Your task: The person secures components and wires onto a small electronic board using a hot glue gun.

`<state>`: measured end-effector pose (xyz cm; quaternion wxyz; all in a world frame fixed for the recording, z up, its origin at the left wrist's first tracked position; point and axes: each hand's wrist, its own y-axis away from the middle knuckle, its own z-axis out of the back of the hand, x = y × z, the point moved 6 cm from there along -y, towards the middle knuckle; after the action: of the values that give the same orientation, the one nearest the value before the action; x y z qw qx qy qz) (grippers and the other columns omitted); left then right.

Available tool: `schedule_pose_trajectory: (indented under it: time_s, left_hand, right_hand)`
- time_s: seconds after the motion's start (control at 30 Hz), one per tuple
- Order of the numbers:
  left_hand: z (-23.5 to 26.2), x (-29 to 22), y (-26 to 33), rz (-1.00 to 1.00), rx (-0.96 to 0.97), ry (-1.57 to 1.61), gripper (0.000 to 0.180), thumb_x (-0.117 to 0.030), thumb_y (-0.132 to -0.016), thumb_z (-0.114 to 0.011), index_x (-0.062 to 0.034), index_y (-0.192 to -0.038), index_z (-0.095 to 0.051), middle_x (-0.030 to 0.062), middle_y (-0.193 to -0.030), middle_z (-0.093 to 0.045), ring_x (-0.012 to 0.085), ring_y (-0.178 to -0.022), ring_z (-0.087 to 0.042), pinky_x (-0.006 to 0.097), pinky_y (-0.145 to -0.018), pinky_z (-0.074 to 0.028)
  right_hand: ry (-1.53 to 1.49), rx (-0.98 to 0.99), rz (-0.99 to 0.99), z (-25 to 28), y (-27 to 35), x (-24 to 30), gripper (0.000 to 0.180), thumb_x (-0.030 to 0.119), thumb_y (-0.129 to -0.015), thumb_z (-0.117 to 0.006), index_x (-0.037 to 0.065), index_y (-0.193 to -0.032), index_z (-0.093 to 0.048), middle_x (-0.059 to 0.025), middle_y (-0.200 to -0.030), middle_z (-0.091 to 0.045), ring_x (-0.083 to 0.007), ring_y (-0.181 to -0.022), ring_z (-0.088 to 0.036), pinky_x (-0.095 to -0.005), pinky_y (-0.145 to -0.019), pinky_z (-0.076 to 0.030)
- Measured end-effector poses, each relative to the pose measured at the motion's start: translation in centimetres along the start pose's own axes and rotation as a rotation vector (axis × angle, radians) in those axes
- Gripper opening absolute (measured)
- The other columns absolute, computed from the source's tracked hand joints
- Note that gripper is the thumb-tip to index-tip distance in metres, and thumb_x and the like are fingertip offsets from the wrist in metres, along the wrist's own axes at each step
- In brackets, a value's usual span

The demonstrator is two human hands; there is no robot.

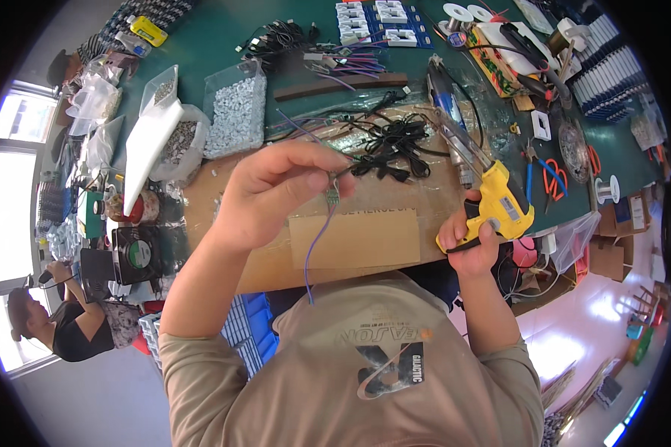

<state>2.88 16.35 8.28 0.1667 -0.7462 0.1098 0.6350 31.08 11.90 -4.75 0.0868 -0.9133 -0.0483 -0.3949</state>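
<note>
1. The largest thing I see from here is the green table (pixel 224 30), which stretches away in front of the person.
2. On its near side I find a brown cardboard sheet (pixel 270 261), and both hands are above it or near its edge.
3. The left hand (pixel 276 182) is over the cardboard. Its thumb and index finger are closed to a narrow pinch; I cannot tell exactly how the other fingers are bent.
4. The yellow pistol-shaped tool (pixel 504 203) is at the right edge of the cardboard, with its metal front pointing up and to the left.
5. Behind the left hand I notice a clear box (pixel 235 112), filled with small white pieces.
6. The right hand (pixel 471 246) is wrapped around the black handle of the tool, with the thumb along the near side. I cannot tell whether a finger presses the trigger.
7. A bundle of black cables (pixel 395 141) lies on the cardboard, between the left hand and the tool.
8. A purple wire (pixel 309 257) hangs below the pinch, curving toward the person's shirt.
9. The smallest is a little greenish part (pixel 333 195), held at the left fingertips; its details are too small for me.
</note>
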Motion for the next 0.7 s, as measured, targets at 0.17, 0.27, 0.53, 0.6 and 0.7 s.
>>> schedule_pose_trajectory:
  time_s: [0.17,0.27,0.53,0.6,0.7]
  left_hand:
    - [-1.9,2.2,2.1,0.137,0.045,0.008,0.020,0.006,-0.094,-0.056,0.0032,-0.113,-0.061,0.0174,-0.103,-0.069,0.0264,-0.094,-0.067,0.038,-0.087,-0.052]
    - [-2.3,3.1,3.1,0.219,0.021,0.111,0.022,0.006,-0.094,-0.055,0.0026,-0.116,-0.059,0.0165,-0.103,-0.069,0.0251,-0.094,-0.067,0.036,-0.085,-0.053]
    - [-3.7,7.7,4.3,0.732,0.092,-0.301,0.025,-0.006,-0.095,-0.060,0.0002,-0.120,-0.058,0.0071,-0.103,-0.066,0.0136,-0.086,-0.065,0.029,-0.074,-0.054]
    - [-3.4,9.1,5.2,0.766,-0.038,-0.140,0.025,-0.008,-0.095,-0.060,-0.0009,-0.119,-0.060,0.0064,-0.102,-0.066,0.0128,-0.084,-0.065,0.028,-0.072,-0.054]
    - [-2.7,9.3,5.7,0.821,-0.194,-0.093,0.026,-0.011,-0.095,-0.060,-0.0011,-0.119,-0.062,0.0080,-0.095,-0.067,0.0136,-0.081,-0.065,0.030,-0.073,-0.053]
  right_hand:
    - [0.016,0.020,0.015,-0.1,-0.3,0.1,0.064,0.046,-0.095,-0.058,0.003,-0.139,-0.042,-0.0027,-0.075,-0.051,-0.0155,-0.058,-0.051,-0.0321,-0.056,-0.043]
    - [0.010,-0.074,-0.003,-0.1,-0.3,0.3,0.070,0.046,-0.087,-0.070,0.002,-0.135,-0.045,-0.0043,-0.070,-0.052,-0.0178,-0.057,-0.053,-0.0332,-0.053,-0.045]
    - [0.036,-0.017,-0.026,-0.4,-0.3,0.3,0.073,0.047,-0.087,-0.070,0.002,-0.137,-0.044,-0.0041,-0.071,-0.052,-0.0176,-0.058,-0.053,-0.0332,-0.054,-0.045]
    - [0.055,-0.013,-0.031,-0.6,-0.2,0.4,0.073,0.047,-0.087,-0.070,0.002,-0.138,-0.043,-0.0042,-0.071,-0.052,-0.0181,-0.058,-0.053,-0.0333,-0.053,-0.045]
    - [0.045,0.038,-0.070,-0.9,0.3,0.1,0.074,0.045,-0.086,-0.072,0.003,-0.140,-0.042,-0.0074,-0.080,-0.059,-0.0220,-0.066,-0.060,-0.0359,-0.059,-0.049]
